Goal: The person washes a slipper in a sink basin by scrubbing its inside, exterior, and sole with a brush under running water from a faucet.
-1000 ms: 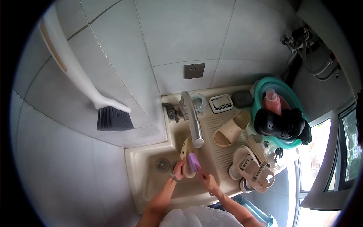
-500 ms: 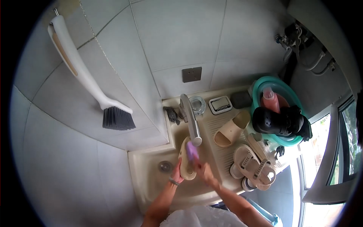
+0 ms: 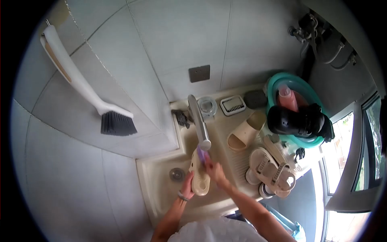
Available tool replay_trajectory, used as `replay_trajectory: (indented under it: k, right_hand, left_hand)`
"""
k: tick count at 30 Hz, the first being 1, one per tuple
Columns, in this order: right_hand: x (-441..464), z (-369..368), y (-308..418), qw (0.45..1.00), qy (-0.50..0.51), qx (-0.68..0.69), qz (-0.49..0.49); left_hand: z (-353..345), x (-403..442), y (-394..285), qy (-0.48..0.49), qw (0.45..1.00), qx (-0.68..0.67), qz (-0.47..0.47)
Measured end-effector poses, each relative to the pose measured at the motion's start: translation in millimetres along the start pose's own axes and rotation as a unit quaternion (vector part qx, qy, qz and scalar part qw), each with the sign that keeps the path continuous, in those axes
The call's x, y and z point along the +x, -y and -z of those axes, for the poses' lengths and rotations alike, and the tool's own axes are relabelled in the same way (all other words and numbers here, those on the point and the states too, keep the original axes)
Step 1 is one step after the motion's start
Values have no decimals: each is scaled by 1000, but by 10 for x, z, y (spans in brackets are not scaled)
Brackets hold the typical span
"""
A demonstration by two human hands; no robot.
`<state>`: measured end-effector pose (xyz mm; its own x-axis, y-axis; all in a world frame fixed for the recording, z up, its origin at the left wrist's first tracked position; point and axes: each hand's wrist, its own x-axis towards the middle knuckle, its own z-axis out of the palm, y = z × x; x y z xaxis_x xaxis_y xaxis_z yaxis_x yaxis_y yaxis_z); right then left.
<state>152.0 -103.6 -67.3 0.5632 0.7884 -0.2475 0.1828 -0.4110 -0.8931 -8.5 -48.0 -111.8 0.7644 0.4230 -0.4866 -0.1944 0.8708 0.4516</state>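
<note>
One pale beige shoe (image 3: pixel 200 181) is held over the sink (image 3: pixel 158 205), just below the middle of the frame, its upper end by the tip of the faucet (image 3: pixel 197 121). From where I stand, the left hand (image 3: pixel 188 185) grips the shoe's left edge, while the right hand (image 3: pixel 217 174) is closed on a purple scrubber (image 3: pixel 202 155) set against the upper part of the shoe. Right of centre, a beige slipper (image 3: pixel 238 141) lies on the ribbed drainboard (image 3: pixel 238 167), strappy sandals (image 3: pixel 260 161) below it. Farther right stands a teal basin (image 3: pixel 277 82) with a pink bottle (image 3: pixel 288 100) and black footwear (image 3: pixel 284 120). A big white brush (image 3: pixel 78 82) hangs at upper left.
</note>
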Motion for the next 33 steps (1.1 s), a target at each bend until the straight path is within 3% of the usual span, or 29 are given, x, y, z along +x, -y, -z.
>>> replay_trajectory:
  k: [2,4,6,7,9,12,14,15,19,22,24,26,29,33]
  right_hand:
    - [282,14,-194,1000,-17,-7,-25]
    - [18,-20,-112,999,-26,8,24]
    - [-437,-204,28,975,-121,-17,185]
    - [-389,-208,-70,976,-121,-17,180]
    - [-84,-62,-191,999,-11,46,-10]
    - [125,75,-190,997,-14,52,-53]
    - [-265,93,46,999,-6,-3,-36]
    - [-427,-37,-4,984,-87,-40,147]
    - [-102,33,-257,999,-31,-4,-23]
    - [15,93,-212,997,-12,26,-66]
    - [-377,99,39,999,-10,-18,-34]
    - [-527,-85,-130,995,-80,36,56]
    - [-156,48,-222,999,-19,23,-40]
    - [-270,75,-49,997,-29,38,-53]
  left_hand:
    - [-161,-27,18,-16,999,30,-34]
    - [-112,21,-76,-20,997,34,-59]
    - [-77,-26,-175,-12,999,-21,-44]
    - [-86,-80,-144,-14,999,-21,-40]
    - [-168,-147,-95,6,999,-10,-39]
    - [-71,-145,-37,-1,999,-18,-37]
    - [-106,-129,-163,1,998,-30,-50]
    - [-133,-164,-227,3,998,-35,-48]
    - [-101,-232,-110,-8,999,18,-48]
    - [-109,-227,-159,-5,999,10,-40]
    - [-201,-248,-292,19,998,-18,-60]
    - [-157,-274,-237,5,998,-9,-58]
    - [-159,-303,-171,5,999,-6,-45]
    - [-125,-285,-275,21,999,-13,-33]
